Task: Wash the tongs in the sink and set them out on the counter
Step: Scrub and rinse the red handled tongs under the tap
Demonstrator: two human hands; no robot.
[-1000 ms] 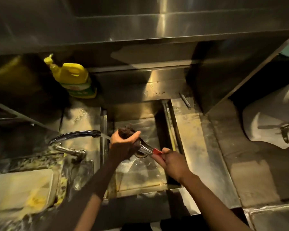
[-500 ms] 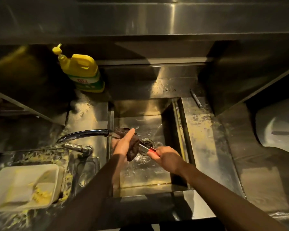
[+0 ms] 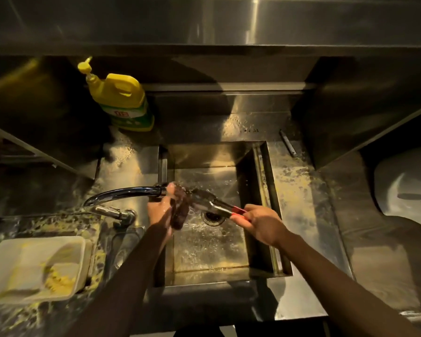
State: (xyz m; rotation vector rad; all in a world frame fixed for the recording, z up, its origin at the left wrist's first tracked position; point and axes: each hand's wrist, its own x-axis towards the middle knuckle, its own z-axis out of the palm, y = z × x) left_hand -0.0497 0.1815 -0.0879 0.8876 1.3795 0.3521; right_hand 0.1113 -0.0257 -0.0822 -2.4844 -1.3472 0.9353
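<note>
Metal tongs (image 3: 212,203) with a red handle end are held over the steel sink (image 3: 263,190), above the drain. My right hand (image 3: 258,222) grips them at the red end. My left hand (image 3: 163,210) holds a dark scrub pad (image 3: 180,210) against the tong tips, right at the mouth of the curved tap (image 3: 122,193). Water runs over the pad and splashes in the basin.
A yellow detergent bottle (image 3: 122,100) stands behind the sink at the left. A white tray (image 3: 32,268) with yellow residue sits at the lower left on a wet, soapy counter. The steel counter (image 3: 306,195) right of the sink holds a small dark tool (image 3: 287,145).
The tongs have swung out flatter, their tips now at the tap mouth. My left hand with the pad has shifted up against the tips. The view has moved slightly.
</note>
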